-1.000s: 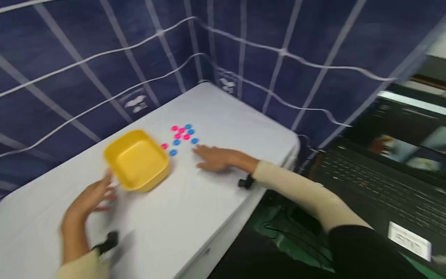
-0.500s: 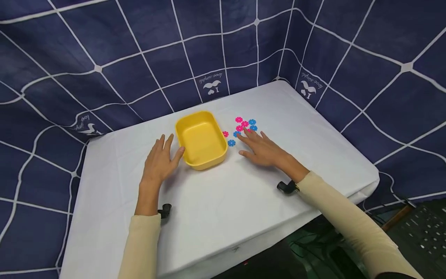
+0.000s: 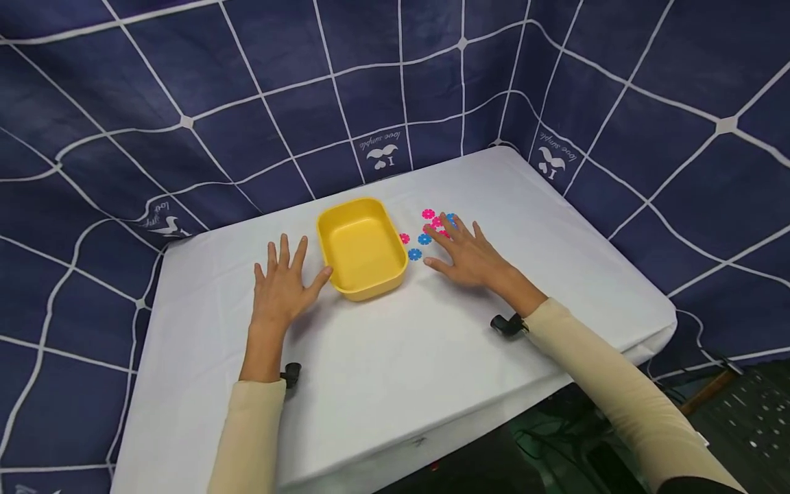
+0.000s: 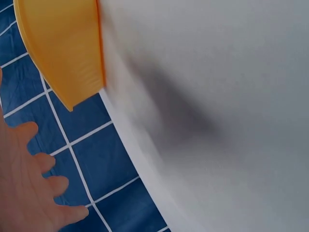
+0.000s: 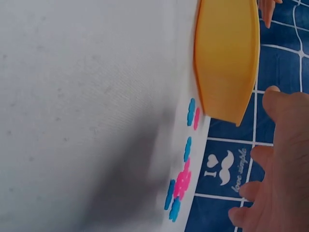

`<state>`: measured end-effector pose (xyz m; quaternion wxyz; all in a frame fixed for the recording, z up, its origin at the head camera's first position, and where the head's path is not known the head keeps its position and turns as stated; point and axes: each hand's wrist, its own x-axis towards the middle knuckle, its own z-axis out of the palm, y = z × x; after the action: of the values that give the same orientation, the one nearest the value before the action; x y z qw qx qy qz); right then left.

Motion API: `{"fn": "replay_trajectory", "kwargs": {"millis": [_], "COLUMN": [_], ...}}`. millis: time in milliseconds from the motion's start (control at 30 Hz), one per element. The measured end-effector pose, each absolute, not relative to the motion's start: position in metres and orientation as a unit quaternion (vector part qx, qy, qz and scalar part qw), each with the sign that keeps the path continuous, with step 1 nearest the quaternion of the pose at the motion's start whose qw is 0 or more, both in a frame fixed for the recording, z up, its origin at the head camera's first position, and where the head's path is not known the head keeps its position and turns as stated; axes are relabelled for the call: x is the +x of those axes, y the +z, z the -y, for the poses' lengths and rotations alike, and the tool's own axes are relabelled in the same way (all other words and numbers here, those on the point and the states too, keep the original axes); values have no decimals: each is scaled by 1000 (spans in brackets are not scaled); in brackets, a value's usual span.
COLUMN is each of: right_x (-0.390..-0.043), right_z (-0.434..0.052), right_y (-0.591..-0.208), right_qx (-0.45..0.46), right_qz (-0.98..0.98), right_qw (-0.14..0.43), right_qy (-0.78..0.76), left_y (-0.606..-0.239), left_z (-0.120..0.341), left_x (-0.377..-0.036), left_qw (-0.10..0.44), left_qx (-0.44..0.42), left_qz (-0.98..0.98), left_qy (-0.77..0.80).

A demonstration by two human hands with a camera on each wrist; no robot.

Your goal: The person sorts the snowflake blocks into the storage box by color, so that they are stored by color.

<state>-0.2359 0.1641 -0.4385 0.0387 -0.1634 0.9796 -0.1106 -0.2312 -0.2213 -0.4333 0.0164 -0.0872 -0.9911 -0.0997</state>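
Observation:
An empty yellow tub (image 3: 363, 248) stands on the white table (image 3: 382, 357). My left hand (image 3: 282, 285) lies flat and spread just left of the tub, thumb tip close to its near corner. My right hand (image 3: 470, 254) lies flat on the table right of the tub, fingertips over a cluster of small pink and blue flower-shaped pieces (image 3: 428, 226). Neither hand holds anything. The left wrist view shows the tub's side (image 4: 65, 46) and spread fingers (image 4: 34, 191). The right wrist view shows the tub (image 5: 226, 58), the pieces (image 5: 182, 181) and straight fingers (image 5: 277, 183).
A dark blue cloth with a white grid (image 3: 395, 89) walls the table at the back and both sides. The table's front edge (image 3: 432, 429) drops off toward me, with cables and dark equipment (image 3: 740, 412) on the floor at lower right.
The camera swung from a tilted, blurred view to a steady one. The left hand came up beside the tub and spread flat; the right hand slid onto the flower pieces.

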Motion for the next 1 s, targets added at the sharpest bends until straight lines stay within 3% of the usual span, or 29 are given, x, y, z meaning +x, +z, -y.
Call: {"fn": "replay_trajectory", "kwargs": {"millis": [1000], "right_x": [-245], "right_z": [-158], "right_y": [-436], "right_qx": [-137], "right_qz": [-983], "right_qw": [48], "right_qy": [-108], "left_y": [-438], "left_z": [236], "left_x": [-224], "left_qw": [11], "left_qx": [-64], "left_qz": [994], "left_qy": [-84]}}
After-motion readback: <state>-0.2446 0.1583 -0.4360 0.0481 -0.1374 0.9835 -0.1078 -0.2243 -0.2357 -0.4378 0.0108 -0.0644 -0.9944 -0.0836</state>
